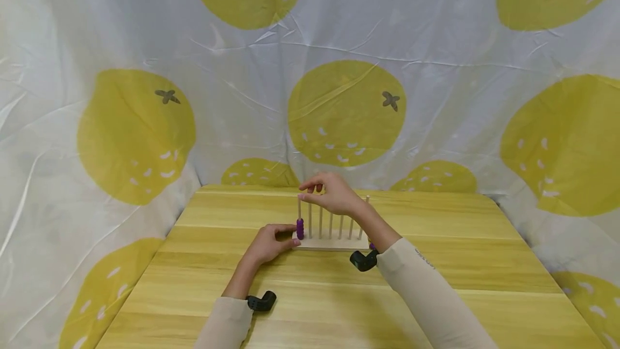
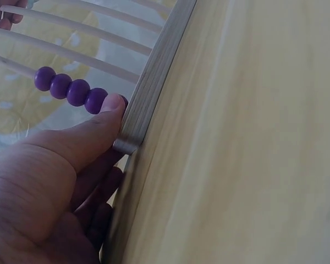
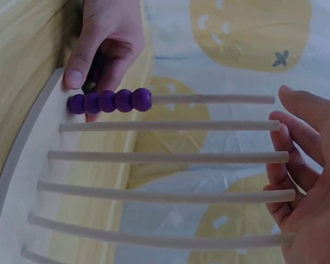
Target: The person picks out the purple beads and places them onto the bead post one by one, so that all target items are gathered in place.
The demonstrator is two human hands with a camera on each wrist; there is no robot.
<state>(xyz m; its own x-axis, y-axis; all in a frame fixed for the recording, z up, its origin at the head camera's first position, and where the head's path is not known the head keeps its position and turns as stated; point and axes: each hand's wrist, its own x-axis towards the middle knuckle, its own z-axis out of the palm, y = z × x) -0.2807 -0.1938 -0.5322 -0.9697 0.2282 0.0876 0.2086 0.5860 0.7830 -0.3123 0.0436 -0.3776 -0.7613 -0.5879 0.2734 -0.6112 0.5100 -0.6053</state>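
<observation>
A wooden rack (image 1: 331, 243) stands on the table with a row of upright pale rods (image 3: 170, 157). Several purple beads (image 3: 107, 101) are stacked at the bottom of its leftmost rod, whose upper part is bare. My left hand (image 1: 268, 242) grips the left end of the base, its thumb (image 2: 111, 104) right by the lowest bead and its other fingers round the far side. At the top of the same rod is my right hand (image 1: 334, 193), thumb close to the rod's tip. Its fingers are loosely bent, with nothing between them.
More beads (image 1: 372, 244), purple and yellow, show at the rack's right end, partly hidden by my right forearm. The wooden table (image 1: 310, 295) reaches back to a hanging cloth (image 1: 242, 85) with yellow fruit prints. Black wrist devices (image 1: 364, 260) sit at both cuffs.
</observation>
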